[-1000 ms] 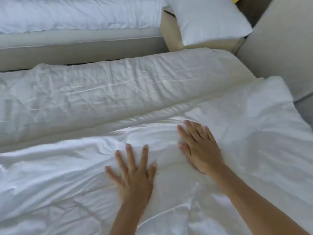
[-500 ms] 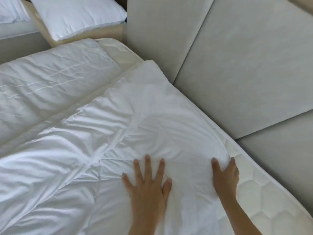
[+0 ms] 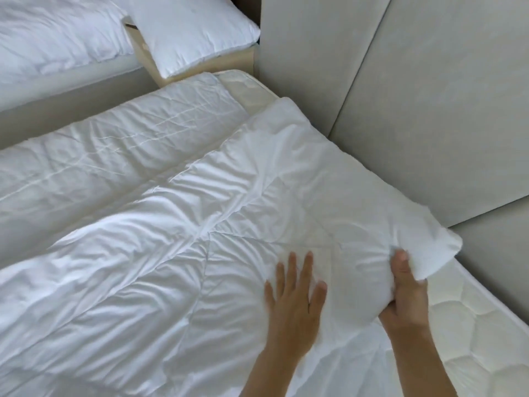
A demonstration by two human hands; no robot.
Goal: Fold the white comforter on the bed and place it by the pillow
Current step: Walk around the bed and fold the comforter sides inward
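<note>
A bedroom with padded grey headboard panels (image 3: 429, 96) along the right, a second bed (image 3: 57, 32) at upper left, a pillow (image 3: 194, 32) propped on a low stand between the two beds. On the near bed, left to right: a long folded roll of white bedding (image 3: 114, 150) along the far side, then the white comforter (image 3: 160, 253) spread rumpled over the mattress (image 3: 486, 325), quilted stitch lines and soft creases across its satiny face. Left hand (image 3: 294, 299) flat on the cover, fingers (image 3: 292, 267) splayed and gripping nothing, slightly blurred as half a second ago. Right hand (image 3: 406, 293) changed since then: no longer just resting at the edge, now closed around the comforter's corner by the headboard, fabric bunched in the grip and the corner lifted clear of the bare quilted mattress. Probably the start of a fold, the pinned side as anchor, the raised corner ready to be carried across. Comforter not yet folded here, well apart from the pillow.
</note>
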